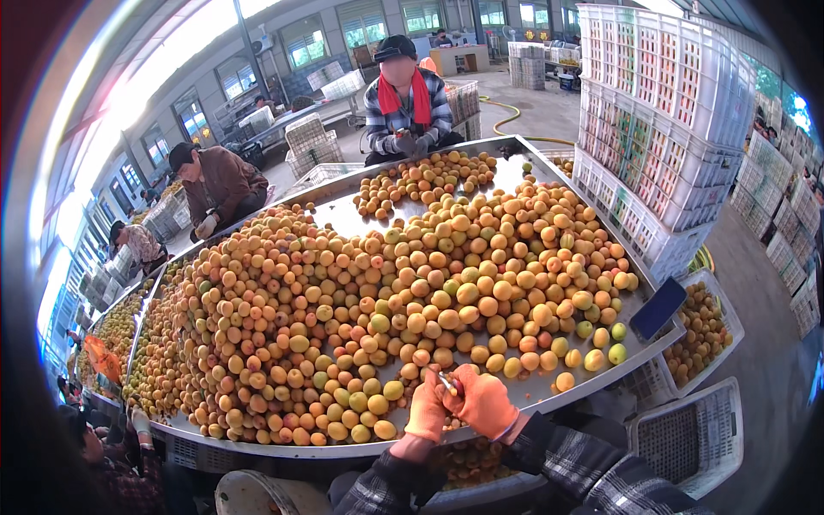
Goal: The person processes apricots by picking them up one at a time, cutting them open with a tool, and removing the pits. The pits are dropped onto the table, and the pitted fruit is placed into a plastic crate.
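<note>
A wide metal sorting table (547, 404) is heaped with apricots (360, 290). At its near edge my left hand (427, 407) and my right hand (484, 400), both in orange gloves, meet with bent fingers. Between them shows a small tool with a metal tip (449, 384), its tip pointing up and left; the right fingers close around it. Whatever the left fingers pinch is mostly hidden, and I cannot tell if it is a fruit. Small apricot pieces lie on the metal just below the hands.
A phone (658, 309) lies on the table's right corner. Tall stacked white crates (663, 129) stand at the right, an empty crate (689, 444) below. A white bucket (257, 496) is at lower left. Co-workers sit across the table (407, 103) and along the left (219, 187).
</note>
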{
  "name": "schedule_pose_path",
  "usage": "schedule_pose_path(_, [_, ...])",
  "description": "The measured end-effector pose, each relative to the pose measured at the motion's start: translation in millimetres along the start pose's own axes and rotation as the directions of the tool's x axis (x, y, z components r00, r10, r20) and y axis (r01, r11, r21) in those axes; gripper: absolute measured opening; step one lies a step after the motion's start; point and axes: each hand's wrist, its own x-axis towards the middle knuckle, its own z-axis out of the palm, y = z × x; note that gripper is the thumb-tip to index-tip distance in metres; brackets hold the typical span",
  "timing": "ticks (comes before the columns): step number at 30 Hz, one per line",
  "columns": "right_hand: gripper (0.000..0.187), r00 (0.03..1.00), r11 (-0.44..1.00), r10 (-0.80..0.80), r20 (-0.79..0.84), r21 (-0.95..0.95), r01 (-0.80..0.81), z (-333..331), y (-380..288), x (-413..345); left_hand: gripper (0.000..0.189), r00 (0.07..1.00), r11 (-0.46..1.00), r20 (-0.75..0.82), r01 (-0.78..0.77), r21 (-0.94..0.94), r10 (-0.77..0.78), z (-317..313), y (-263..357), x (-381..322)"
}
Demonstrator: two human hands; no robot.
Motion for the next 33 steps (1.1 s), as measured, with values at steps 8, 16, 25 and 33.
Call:
schedule_pose_path(8, [0.058, 0.954, 0.908, 0.260, 0.150, 0.298, -0.295, 0, -2, 6, 0.028, 0.998, 0.958, -0.016, 0.046, -0.282, -0.053, 0, 23, -3])
schedule_pose_path(16, [0.041, 0.947, 0.921, 0.268, 0.175, 0.241, -0.305, -20, -8, 17, 0.035, 0.925, 0.779, 0.187, 0.380, -0.498, -0.331, -9, 32, 5])
schedule_pose_path(25, [0.042, 0.968, 0.958, 0.212, 0.134, 0.166, -0.232, -21, -10, 13, 0.028, 0.914, 0.653, 0.244, 0.403, -0.640, -0.325, -5, 44, -8])
schedule_pose_path(33, [0.040, 0.977, 0.968, 0.175, 0.119, 0.158, -0.193, -10, -2, 13, 0.035, 0.904, 0.522, 0.162, 0.366, -0.770, -0.395, 0, 21, -7])
